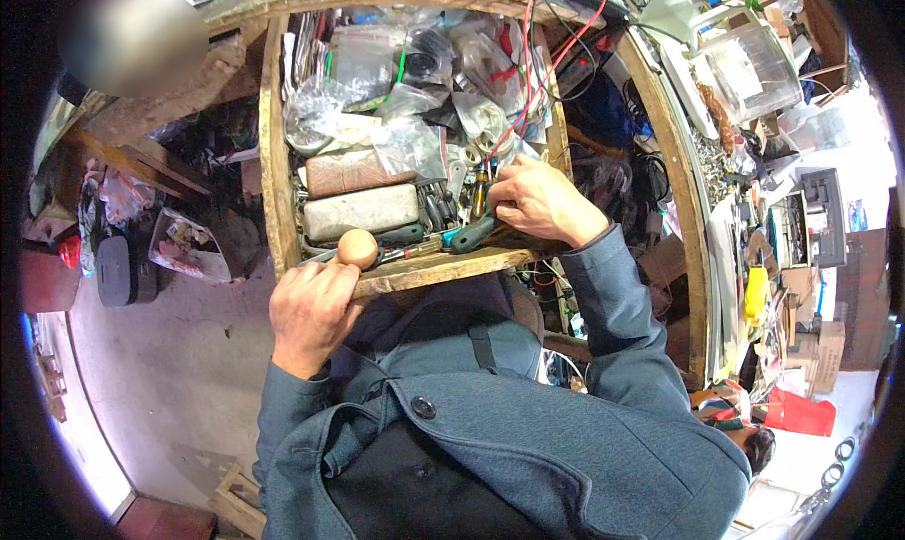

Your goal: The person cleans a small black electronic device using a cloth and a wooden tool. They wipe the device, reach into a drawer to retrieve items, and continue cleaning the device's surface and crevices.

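Note:
An open wooden drawer [431, 273] full of tools and plastic bags lies before me. My left hand [311, 310] rests on its front left corner, fingers curled around the edge beside a round wooden knob [357, 249]. Inside the drawer at the right, my right hand [537, 199] has its fingers curled down by a dark green handle [472, 236] and a screwdriver with an amber handle [481, 192]; whether it grips anything is hidden. Left of that hand lie a brown case [343, 172] and a pale grey case [362, 211].
Red and black cables [527, 109] hang over the drawer's right side. A cluttered bench with a clear plastic container [753, 70] stands at the right. On the floor at the left are an open box [191, 247] and a dark case [117, 271]. Part of a person shows at the lower right.

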A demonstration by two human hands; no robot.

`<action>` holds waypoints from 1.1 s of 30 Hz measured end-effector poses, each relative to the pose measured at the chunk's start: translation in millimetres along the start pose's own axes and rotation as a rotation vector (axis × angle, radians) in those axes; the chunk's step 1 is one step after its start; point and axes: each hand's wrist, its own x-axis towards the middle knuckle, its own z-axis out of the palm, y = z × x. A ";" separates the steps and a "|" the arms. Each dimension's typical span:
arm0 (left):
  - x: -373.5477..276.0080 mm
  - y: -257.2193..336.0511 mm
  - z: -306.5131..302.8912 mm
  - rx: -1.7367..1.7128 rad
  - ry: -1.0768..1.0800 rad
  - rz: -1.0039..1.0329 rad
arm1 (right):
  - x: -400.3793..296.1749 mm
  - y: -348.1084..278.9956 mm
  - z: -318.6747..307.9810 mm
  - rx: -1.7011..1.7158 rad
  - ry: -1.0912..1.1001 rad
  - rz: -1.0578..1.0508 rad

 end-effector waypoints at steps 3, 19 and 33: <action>0.2 1.0 -2.4 -0.002 -0.013 -0.004 | -3.5 3.2 4.5 0.085 0.047 -0.020; -0.9 0.9 -1.7 -0.012 -0.045 -0.013 | 3.5 -2.7 15.6 0.090 0.121 0.052; -0.6 2.9 -3.9 -0.008 -0.021 -0.014 | 42.0 -5.6 47.4 -0.133 0.208 -0.004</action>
